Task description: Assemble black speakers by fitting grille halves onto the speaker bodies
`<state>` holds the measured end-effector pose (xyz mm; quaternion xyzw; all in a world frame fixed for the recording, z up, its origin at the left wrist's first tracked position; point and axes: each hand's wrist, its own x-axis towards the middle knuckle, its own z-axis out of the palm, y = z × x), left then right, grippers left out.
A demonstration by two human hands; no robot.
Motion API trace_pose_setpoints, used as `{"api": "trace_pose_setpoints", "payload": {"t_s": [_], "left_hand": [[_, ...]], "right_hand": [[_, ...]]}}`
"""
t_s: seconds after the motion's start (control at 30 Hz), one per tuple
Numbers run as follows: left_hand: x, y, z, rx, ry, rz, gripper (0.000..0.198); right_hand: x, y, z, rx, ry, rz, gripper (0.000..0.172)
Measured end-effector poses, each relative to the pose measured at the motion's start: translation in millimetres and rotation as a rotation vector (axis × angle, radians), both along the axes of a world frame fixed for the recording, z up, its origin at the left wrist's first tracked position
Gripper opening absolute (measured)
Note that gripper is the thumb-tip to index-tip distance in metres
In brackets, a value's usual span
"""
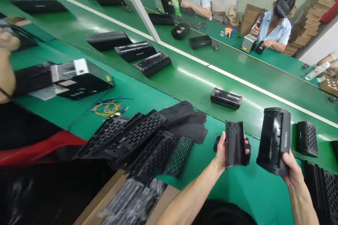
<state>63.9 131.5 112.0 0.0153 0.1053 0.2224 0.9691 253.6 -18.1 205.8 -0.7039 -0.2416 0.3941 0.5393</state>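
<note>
My left hand [221, 153] is closed around a curved black perforated grille cover [235, 144], held upright with its hollow side facing me. The thumb lies along its left edge and fingertips show past the right edge. Small dark pieces stick out behind it on both sides; I cannot make out what they are. My right hand [293, 170] grips a glossy black speaker housing [274, 140] by its lower right side, standing tilted above the bench. The two parts are apart. Left of my hands lie dark fabric sheets [185, 117] and a pile of perforated grille covers [142, 133].
A carton [105, 197] with plastic-wrapped parts stands below the pile. Several housings sit on the green conveyor [185, 77], one speaker housing [226, 98] just beyond my hands. More grille covers [323, 190] lie at right. Co-workers sit across the line; a neighbour's arm [6, 56] reaches in at left.
</note>
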Motion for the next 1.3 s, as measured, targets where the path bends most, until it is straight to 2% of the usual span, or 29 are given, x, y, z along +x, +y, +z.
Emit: {"api": "trace_pose_setpoints", "payload": {"t_s": [0.17,0.27,0.37,0.5,0.63,0.83,0.93,1.03,1.13,1.17,1.23,1.3], "left_hand": [[15.2,-23.6,5.7,0.053,0.005,-0.016,0.088],[22.3,-34.0,9.5,0.129,-0.033,-0.046,0.091],[27.3,-39.6,12.8,0.194,-0.046,-0.043,0.093],[28.5,-42.0,16.3,0.213,0.004,0.028,0.090],[27.9,-44.6,19.2,0.200,0.066,0.094,0.085],[31.6,-46.2,20.7,0.152,0.114,0.100,0.082],[36.9,-45.0,25.5,0.128,0.191,0.197,0.078],[48.0,-48.5,31.2,0.108,0.286,0.315,0.078],[54.9,-50.0,31.0,0.104,0.364,0.337,0.075],[52.7,-46.6,29.2,0.116,0.374,0.291,0.075],[39.1,-29.6,24.8,0.182,0.384,0.156,0.079],[16.6,0.1,21.9,0.343,0.411,0.063,0.086]], "right_hand": [[-37.2,-0.5,27.1,-0.188,-0.357,0.121,0.114],[-53.7,2.6,28.3,-0.255,-0.534,0.183,0.112],[-62.1,3.9,21.0,-0.313,-0.646,0.212,0.112],[-68.6,3.3,13.5,-0.383,-0.706,0.215,0.114],[-71.3,2.3,13.5,-0.419,-0.704,0.251,0.115],[-55.6,-1.9,15.6,-0.350,-0.642,0.344,0.115],[-61.6,-13.4,5.3,-0.261,-0.612,0.219,0.117],[-83.6,-21.9,-10.3,-0.159,-0.612,-0.079,0.122],[-96.6,-20.1,-15.6,-0.082,-0.616,-0.319,0.106],[-94.5,-19.5,-14.0,-0.070,-0.612,-0.344,0.097],[-81.4,-23.3,-8.9,-0.073,-0.566,-0.295,0.086],[-63.1,-35.3,-6.0,-0.080,-0.442,-0.218,0.085]]}}
